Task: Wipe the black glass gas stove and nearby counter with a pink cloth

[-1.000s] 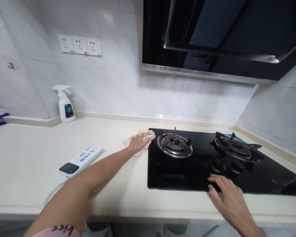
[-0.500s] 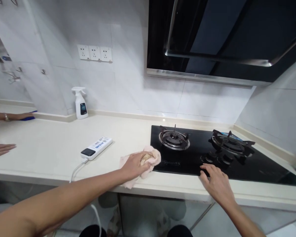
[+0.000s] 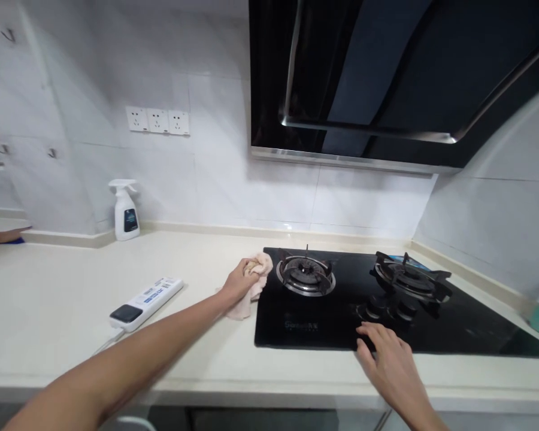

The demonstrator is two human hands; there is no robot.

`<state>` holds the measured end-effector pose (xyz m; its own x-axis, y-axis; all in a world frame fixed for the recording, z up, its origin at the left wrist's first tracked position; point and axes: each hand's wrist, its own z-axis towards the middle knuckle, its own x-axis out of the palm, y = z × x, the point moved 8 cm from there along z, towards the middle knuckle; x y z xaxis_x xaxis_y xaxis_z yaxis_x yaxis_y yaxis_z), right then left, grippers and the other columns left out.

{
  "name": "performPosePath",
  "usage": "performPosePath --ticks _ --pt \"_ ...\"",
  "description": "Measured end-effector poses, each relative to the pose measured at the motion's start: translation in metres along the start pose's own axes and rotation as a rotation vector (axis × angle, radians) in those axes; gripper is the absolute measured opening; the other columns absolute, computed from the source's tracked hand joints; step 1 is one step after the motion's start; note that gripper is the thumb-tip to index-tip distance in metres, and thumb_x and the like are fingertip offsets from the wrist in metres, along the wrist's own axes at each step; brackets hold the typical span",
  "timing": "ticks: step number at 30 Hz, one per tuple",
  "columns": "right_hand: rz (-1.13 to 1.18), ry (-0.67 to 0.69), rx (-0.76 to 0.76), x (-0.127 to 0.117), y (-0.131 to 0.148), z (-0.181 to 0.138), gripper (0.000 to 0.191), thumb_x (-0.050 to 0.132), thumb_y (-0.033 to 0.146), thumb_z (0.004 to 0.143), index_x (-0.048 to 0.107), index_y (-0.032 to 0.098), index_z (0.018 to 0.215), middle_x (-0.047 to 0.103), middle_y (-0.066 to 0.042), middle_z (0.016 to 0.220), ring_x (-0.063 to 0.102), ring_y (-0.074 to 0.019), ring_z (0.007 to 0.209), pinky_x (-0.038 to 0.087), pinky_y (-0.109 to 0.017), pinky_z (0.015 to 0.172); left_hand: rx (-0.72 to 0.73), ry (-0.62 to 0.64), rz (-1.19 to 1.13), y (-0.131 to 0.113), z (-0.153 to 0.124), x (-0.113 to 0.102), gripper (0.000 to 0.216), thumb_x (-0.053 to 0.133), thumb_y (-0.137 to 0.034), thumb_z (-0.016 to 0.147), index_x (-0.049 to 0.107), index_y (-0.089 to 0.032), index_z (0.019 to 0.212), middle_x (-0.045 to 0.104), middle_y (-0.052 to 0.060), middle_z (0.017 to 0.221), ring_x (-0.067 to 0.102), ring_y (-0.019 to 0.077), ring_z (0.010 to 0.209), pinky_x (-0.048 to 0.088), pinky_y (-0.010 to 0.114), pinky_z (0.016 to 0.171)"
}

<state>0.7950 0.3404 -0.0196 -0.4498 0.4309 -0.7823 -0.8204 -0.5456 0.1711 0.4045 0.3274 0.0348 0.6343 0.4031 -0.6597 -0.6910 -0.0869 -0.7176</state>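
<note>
My left hand [image 3: 238,283] is closed on a bunched pale pink cloth [image 3: 259,269], pressing it against the cream countertop [image 3: 197,245] at the left edge of the black gas stove [image 3: 287,335]. A loose end of the cloth lies under my wrist. My right hand [image 3: 386,353] rests with fingers apart on the stove's front edge, just below the two control knobs [image 3: 372,308], and holds nothing. The left burner [image 3: 306,275] stands close to the cloth.
A white power strip [image 3: 147,304] with a cable lies left of my forearm. The spray bottle [image 3: 126,212] stands by the wall. Above the stove hangs a dark range hood [image 3: 363,72]. Another person's hand [image 3: 4,236] with a blue cloth [image 3: 15,240] shows at far left.
My left hand has slid the cloth back along the stove's left edge, away from the counter's front. The view has tilted up and shifted right; my right hand stays at the stove's front edge.
</note>
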Motion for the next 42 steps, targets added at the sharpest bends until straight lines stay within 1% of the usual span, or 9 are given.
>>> performPosePath --ticks 3,5,7,13,19,23,26,30,42 --pt "0.011 -0.020 -0.007 0.001 -0.001 0.000 0.028 0.045 0.035 0.098 0.069 0.025 0.110 0.070 -0.006 0.126 0.062 -0.0274 0.119 0.045 -0.047 0.096 -0.055 0.029 0.166 0.000 0.042 0.022 0.045 0.062 -0.045 0.092 0.059 -0.024 0.132 0.064 0.010 0.135 0.059 0.0303 0.127 0.045 0.056 0.113" --pt "0.010 -0.033 -0.011 0.000 0.000 0.000 0.028 0.045 0.035 0.099 0.069 0.025 0.110 0.070 -0.006 0.126 0.062 -0.0276 0.120 0.046 -0.047 0.096 -0.086 0.046 0.264 0.001 0.062 0.034 0.052 0.067 -0.050 0.092 0.060 -0.022 0.134 0.056 0.013 0.145 0.051 0.0340 0.135 0.038 0.063 0.116" --pt "0.001 -0.042 -0.017 -0.001 0.000 -0.001 0.029 0.045 0.035 0.099 0.069 0.025 0.110 0.070 -0.006 0.126 0.062 -0.0278 0.121 0.046 -0.047 0.097 -0.115 0.054 0.330 0.003 0.080 0.041 0.054 0.065 -0.051 0.094 0.057 -0.022 0.139 0.051 0.013 0.151 0.047 0.0344 0.139 0.036 0.063 0.117" --pt "-0.042 -0.076 -0.067 -0.002 -0.001 -0.002 0.027 0.048 0.036 0.098 0.070 0.027 0.109 0.071 -0.005 0.124 0.065 -0.0281 0.117 0.049 -0.045 0.093 -0.222 0.007 0.421 0.015 0.142 0.051 0.054 0.060 -0.052 0.097 0.054 -0.024 0.143 0.047 0.013 0.154 0.046 0.0337 0.138 0.038 0.060 0.117" --pt "-0.082 -0.110 -0.122 -0.002 -0.005 -0.002 0.024 0.051 0.037 0.095 0.071 0.028 0.106 0.073 -0.005 0.121 0.068 -0.0279 0.110 0.051 -0.044 0.089 -0.225 -0.032 0.446 0.021 0.199 0.065 0.054 0.061 -0.052 0.097 0.054 -0.024 0.142 0.047 0.013 0.153 0.046 0.0335 0.139 0.039 0.060 0.116" --pt "-0.097 -0.091 -0.133 0.000 -0.008 0.001 0.024 0.052 0.037 0.093 0.072 0.029 0.104 0.074 -0.004 0.119 0.070 -0.0277 0.107 0.052 -0.043 0.087 -0.208 -0.045 0.454 0.024 0.219 0.071 0.056 0.059 -0.056 0.097 0.054 -0.025 0.143 0.047 0.013 0.152 0.046 0.0342 0.139 0.038 0.061 0.117" --pt "-0.086 -0.075 -0.112 0.002 -0.011 0.001 0.023 0.052 0.037 0.094 0.071 0.029 0.104 0.074 -0.004 0.120 0.069 -0.0276 0.108 0.052 -0.043 0.088 -0.186 -0.057 0.459 0.022 0.220 0.073 0.056 0.060 -0.055 0.097 0.054 -0.024 0.143 0.047 0.013 0.152 0.046 0.0343 0.139 0.038 0.061 0.116" --pt "-0.049 -0.044 -0.062 0.003 -0.013 0.001 0.024 0.051 0.039 0.095 0.070 0.029 0.106 0.072 -0.005 0.123 0.068 -0.0277 0.111 0.050 -0.044 0.089 -0.148 -0.067 0.468 0.017 0.206 0.071 0.051 0.062 -0.048 0.097 0.055 -0.023 0.141 0.049 0.013 0.151 0.049 0.0328 0.136 0.043 0.059 0.114" --pt "0.034 0.033 0.044 -0.001 -0.004 0.003 0.027 0.044 0.036 0.099 0.067 0.025 0.109 0.068 -0.007 0.127 0.061 -0.0270 0.119 0.044 -0.047 0.097 -0.138 -0.074 0.533 0.000 0.120 0.060 0.050 0.062 -0.048 0.097 0.056 -0.022 0.139 0.053 0.013 0.147 0.054 0.0312 0.130 0.046 0.057 0.110"
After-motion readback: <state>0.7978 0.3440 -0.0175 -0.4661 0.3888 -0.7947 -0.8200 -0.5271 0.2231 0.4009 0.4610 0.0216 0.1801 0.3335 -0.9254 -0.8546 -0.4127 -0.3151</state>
